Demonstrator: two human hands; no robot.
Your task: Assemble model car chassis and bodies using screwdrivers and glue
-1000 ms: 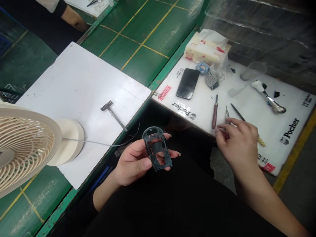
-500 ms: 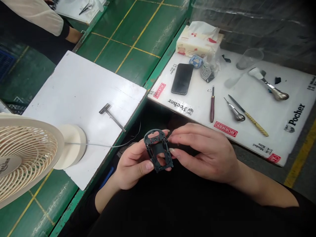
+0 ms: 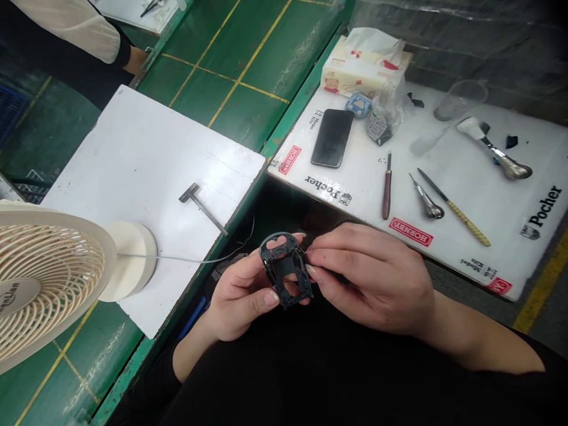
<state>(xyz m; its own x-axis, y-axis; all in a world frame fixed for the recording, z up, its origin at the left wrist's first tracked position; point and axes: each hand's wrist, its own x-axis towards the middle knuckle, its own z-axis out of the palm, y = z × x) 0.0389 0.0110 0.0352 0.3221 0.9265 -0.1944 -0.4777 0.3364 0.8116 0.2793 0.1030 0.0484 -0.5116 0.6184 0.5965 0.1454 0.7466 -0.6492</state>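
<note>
My left hand [image 3: 239, 299] grips a small dark plastic model frame [image 3: 286, 269], rounded at its far end and with openings through its middle. The thumb lies along its near left side and the fingers pass behind it. From the right, my right hand [image 3: 373, 278] meets the frame's right edge with thumb and forefinger brought close together. Whatever sits between those fingertips, if anything, is too small to make out. The frame is held in front of my body, off the tables.
On the right board [image 3: 364, 195] lie a phone [image 3: 332, 138], a dark-red-handled tool [image 3: 387, 189], an awl-like tool [image 3: 426, 198], a file [image 3: 457, 210] and a tissue box [image 3: 364, 65]. Left are a fan [image 3: 48, 284], its cord [image 3: 177, 259] and a T-shaped tool [image 3: 202, 207]. Another person's sleeve [image 3: 89, 29] shows behind.
The view has shifted slightly, so the right board's things appear a little farther right. Both hands keep nearly the same hold on the frame; the right fingertips have barely moved.
</note>
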